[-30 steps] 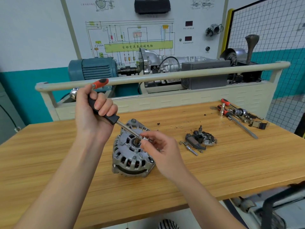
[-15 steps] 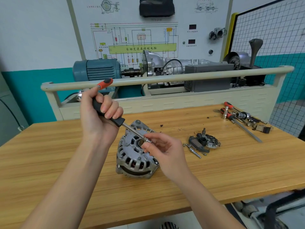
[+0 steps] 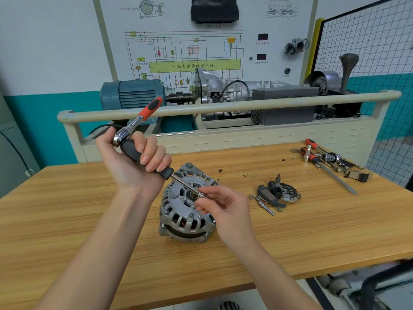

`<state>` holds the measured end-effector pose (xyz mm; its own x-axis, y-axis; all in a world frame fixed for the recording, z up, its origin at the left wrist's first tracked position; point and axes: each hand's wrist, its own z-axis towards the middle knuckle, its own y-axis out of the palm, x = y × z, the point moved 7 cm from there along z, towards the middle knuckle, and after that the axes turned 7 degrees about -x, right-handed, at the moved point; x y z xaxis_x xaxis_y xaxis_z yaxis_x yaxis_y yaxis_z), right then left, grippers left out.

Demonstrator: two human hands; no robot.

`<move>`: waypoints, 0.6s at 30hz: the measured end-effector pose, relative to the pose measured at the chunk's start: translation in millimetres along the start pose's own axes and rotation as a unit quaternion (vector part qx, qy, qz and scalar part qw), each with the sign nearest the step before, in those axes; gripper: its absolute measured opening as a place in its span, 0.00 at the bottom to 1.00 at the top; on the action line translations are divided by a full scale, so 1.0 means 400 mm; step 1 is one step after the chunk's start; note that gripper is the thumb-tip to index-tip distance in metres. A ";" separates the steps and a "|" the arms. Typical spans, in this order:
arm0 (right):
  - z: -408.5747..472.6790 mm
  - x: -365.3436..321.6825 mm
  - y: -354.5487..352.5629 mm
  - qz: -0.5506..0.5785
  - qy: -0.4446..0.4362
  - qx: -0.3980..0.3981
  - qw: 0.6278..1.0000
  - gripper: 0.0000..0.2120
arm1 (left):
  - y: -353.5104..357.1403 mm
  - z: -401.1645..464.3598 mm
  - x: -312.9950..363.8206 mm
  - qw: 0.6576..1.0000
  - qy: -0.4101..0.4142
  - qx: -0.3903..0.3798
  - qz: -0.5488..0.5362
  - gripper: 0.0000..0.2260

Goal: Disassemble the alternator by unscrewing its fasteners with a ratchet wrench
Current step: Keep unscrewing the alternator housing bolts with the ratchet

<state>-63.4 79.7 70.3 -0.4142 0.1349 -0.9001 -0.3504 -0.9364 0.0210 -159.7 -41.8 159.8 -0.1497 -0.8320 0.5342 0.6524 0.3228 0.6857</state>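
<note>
Black rubber grip of the driver extension [image 3: 143, 156] sits in the left hand [image 3: 131, 162], whose fingers are curled fully round it. The ratchet wrench [image 3: 136, 124] is fitted at the upper end of that grip, with its chrome head beside the thumb and its red-and-black handle pointing toward 1 o'clock, in front of the beige rail [image 3: 223, 107].

From the grip, a thin steel shaft [image 3: 185, 184] runs down toward 4 o'clock. This sets the long axis of the tool: 10 o'clock at the ratchet head, 4 o'clock at the tip.

The alternator [image 3: 185, 209] rests on the wooden bench [image 3: 67, 220], just below and toward 4 o'clock from the left hand. Its ribbed rear face is tilted up toward the camera. The shaft crosses above this face, past the centre bearing.

The right hand [image 3: 223, 209] lies at 3 o'clock of the housing. Its thumb and fingertips pinch the shaft tip near the right side of the housing. This is the nearer hand to the fastener. Whether the tip is seated on a bolt head cannot be told.

Judgement: the next move depends on aligning the tip with a fastener axis before the ratchet handle is swung.

Removed parts [image 3: 279, 193] and loose tools [image 3: 324, 159] lie well apart at 3 o'clock and 2 o'clock.
</note>
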 end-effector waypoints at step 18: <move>-0.012 -0.015 -0.001 -0.088 -0.053 0.039 0.994 0.21 | 0.001 -0.009 -0.005 0.999 0.020 0.043 0.018 0.23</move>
<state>-56.5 77.8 73.7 -0.4258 0.3316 -0.8419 -0.4873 -0.8680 -0.0954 -156.3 -41.7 157.1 -0.0970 -0.8363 0.5397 0.5910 0.3879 0.7073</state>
